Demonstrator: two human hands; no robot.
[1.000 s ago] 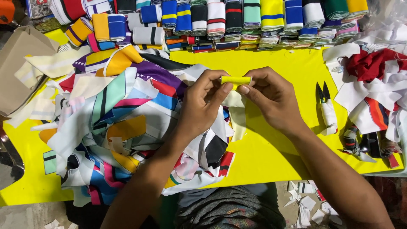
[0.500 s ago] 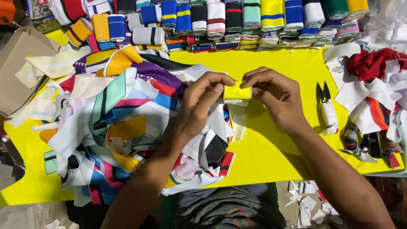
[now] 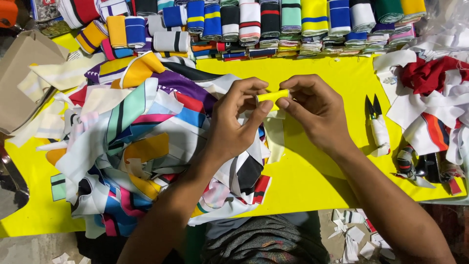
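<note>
- Above the yellow table cover (image 3: 312,181), near its middle, both hands meet on a small yellow fabric strip (image 3: 272,95), held in the air just over the cloth.
- The left hand (image 3: 239,122) has its fingers curled in, thumb and fingertips pinched on the strip's left end; the right hand (image 3: 317,110) pinches the right end the same way, fingers close together with no gap to spare.
- That strip looks light, soft and limp (likely a knit rib trim); it would probably sag or curl if held by one end only, so a pinch at each end, as now, seems the sound way to keep it flat.
- A pale cream strip (image 3: 274,139) lies on the cover just below the hands.
- To the left sprawls a loose heap of multicoloured fabric scraps (image 3: 137,146), reaching under the left forearm.
- Along the far edge runs a row of folded striped rib pieces (image 3: 273,24), stacked side by side.
- Small thread snips (image 3: 377,122) with a white handle lie right of the right hand, apart from it.
- A red and white cloth pile (image 3: 430,93) fills the right edge.
- No box or tray holds any of it, though a brown cardboard piece (image 3: 24,78) sits at far left, its contents not visible.
</note>
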